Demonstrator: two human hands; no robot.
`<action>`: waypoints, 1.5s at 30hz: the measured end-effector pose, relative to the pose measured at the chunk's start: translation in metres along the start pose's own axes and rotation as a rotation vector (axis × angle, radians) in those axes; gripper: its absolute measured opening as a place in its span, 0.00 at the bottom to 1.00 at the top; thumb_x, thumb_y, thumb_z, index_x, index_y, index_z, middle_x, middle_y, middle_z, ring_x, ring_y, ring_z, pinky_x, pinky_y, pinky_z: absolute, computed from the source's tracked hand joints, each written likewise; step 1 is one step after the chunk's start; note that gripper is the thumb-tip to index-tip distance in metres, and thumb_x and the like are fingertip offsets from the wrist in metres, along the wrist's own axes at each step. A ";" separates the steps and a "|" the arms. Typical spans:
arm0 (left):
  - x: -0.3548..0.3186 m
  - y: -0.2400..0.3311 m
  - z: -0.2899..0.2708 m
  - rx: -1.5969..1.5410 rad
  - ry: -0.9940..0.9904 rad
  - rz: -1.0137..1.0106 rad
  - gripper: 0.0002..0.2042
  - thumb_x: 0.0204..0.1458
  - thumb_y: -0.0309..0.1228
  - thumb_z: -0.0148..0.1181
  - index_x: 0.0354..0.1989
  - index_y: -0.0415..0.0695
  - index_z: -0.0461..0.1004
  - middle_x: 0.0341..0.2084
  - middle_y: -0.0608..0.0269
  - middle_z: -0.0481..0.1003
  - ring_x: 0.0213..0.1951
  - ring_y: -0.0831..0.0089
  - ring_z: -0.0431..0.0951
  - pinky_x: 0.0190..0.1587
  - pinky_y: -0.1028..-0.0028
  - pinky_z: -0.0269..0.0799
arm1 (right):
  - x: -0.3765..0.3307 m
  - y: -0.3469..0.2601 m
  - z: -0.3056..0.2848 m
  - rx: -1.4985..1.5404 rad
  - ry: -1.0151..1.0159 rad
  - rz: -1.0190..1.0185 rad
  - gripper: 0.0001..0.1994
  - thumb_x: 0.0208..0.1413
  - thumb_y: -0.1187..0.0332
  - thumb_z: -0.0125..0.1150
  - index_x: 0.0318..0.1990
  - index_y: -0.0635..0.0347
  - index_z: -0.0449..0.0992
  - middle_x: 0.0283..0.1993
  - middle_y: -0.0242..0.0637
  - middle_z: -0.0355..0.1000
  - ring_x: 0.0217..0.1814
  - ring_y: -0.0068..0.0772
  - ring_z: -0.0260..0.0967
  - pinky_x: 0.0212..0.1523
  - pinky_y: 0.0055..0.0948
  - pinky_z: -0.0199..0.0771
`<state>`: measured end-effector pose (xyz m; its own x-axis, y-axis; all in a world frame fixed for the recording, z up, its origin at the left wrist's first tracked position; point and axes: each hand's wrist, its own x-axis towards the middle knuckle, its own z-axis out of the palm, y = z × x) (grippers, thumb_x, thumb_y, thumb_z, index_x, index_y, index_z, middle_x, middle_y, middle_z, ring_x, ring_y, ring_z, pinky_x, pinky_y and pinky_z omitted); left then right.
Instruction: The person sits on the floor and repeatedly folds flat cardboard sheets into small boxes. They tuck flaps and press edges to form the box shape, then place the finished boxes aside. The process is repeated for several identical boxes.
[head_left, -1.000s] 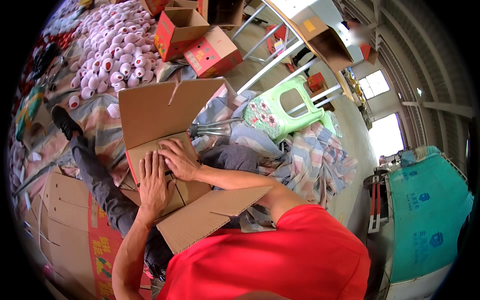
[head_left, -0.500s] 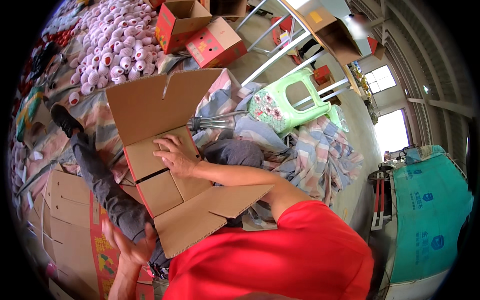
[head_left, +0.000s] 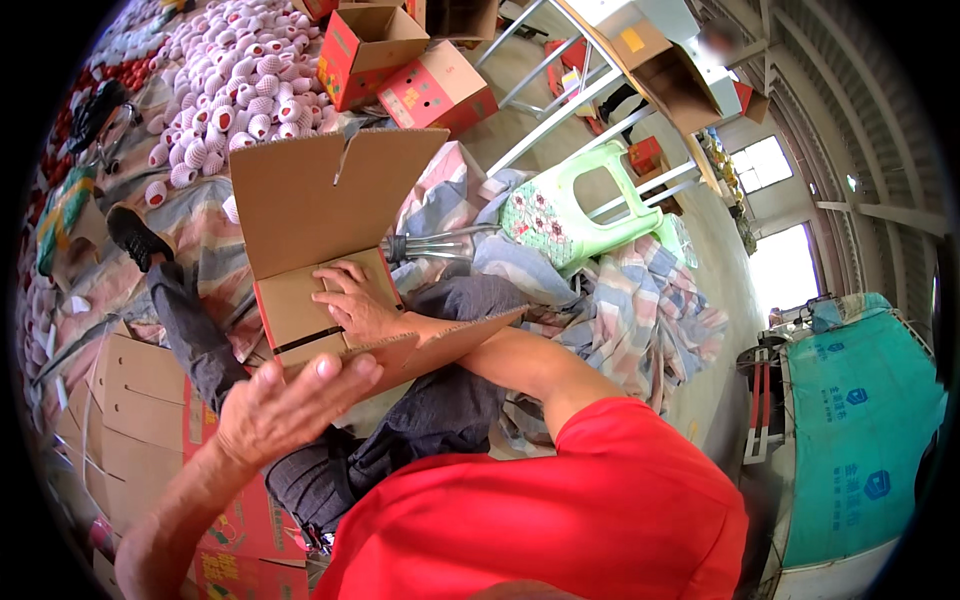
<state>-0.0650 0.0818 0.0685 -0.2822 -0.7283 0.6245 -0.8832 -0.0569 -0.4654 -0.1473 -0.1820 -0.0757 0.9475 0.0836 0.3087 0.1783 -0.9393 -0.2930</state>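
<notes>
In the head view, the left hand (head_left: 290, 405) has come up from low at the person's side and now hovers open, fingers spread, before the cardboard box (head_left: 330, 250) on the lap. The right hand (head_left: 355, 305) stays flat on the box's inner flap, gripping nothing.

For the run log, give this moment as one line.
left hand raised, open | right hand flat on cardboard box | box flaps open
</notes>
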 end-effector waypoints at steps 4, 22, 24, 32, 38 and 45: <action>0.003 -0.023 0.017 -0.034 -0.037 0.059 0.27 0.65 0.37 0.51 0.74 0.61 0.70 0.77 0.62 0.63 0.81 0.57 0.54 0.82 0.43 0.36 | -0.003 0.007 -0.009 0.020 0.023 -0.020 0.15 0.60 0.72 0.63 0.54 0.56 0.83 0.71 0.42 0.66 0.74 0.56 0.56 0.72 0.53 0.63; -0.085 0.059 0.073 -1.017 -0.246 -0.707 0.44 0.38 0.47 0.72 0.70 0.47 0.71 0.72 0.49 0.66 0.71 0.44 0.64 0.72 0.44 0.55 | -0.015 0.030 0.002 0.165 -0.074 0.000 0.22 0.66 0.62 0.60 0.62 0.66 0.74 0.73 0.50 0.65 0.76 0.57 0.58 0.76 0.54 0.57; -0.092 0.069 0.071 -1.031 -0.220 -0.759 0.43 0.38 0.46 0.72 0.68 0.47 0.72 0.71 0.48 0.67 0.71 0.45 0.65 0.72 0.45 0.55 | -0.013 0.006 -0.009 -0.016 -0.027 0.006 0.25 0.66 0.60 0.62 0.64 0.67 0.71 0.74 0.51 0.64 0.75 0.56 0.59 0.76 0.52 0.58; -0.094 0.088 0.081 -1.089 -0.119 -0.786 0.39 0.38 0.41 0.72 0.65 0.44 0.74 0.68 0.50 0.70 0.71 0.50 0.67 0.71 0.50 0.56 | -0.078 0.021 -0.015 0.582 0.114 0.425 0.39 0.67 0.64 0.65 0.78 0.68 0.50 0.80 0.55 0.53 0.80 0.60 0.55 0.77 0.53 0.61; -0.101 0.081 0.084 -1.120 -0.080 -0.763 0.35 0.42 0.41 0.73 0.62 0.44 0.75 0.65 0.51 0.73 0.68 0.50 0.69 0.72 0.51 0.56 | -0.100 0.020 -0.067 0.370 0.102 0.134 0.21 0.64 0.72 0.65 0.63 0.67 0.72 0.72 0.55 0.69 0.77 0.50 0.65 0.74 0.44 0.68; -0.112 0.086 0.087 -1.286 0.023 -0.743 0.30 0.45 0.41 0.72 0.58 0.42 0.76 0.62 0.54 0.75 0.67 0.49 0.69 0.70 0.50 0.63 | -0.097 -0.022 -0.100 0.035 -0.042 -0.128 0.08 0.56 0.78 0.67 0.43 0.68 0.78 0.58 0.52 0.81 0.63 0.56 0.79 0.62 0.45 0.82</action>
<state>-0.0771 0.0993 -0.0963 0.3761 -0.7925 0.4801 -0.5380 0.2351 0.8095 -0.2694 -0.2032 -0.0086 0.9266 0.2166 0.3073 0.3068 -0.9081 -0.2851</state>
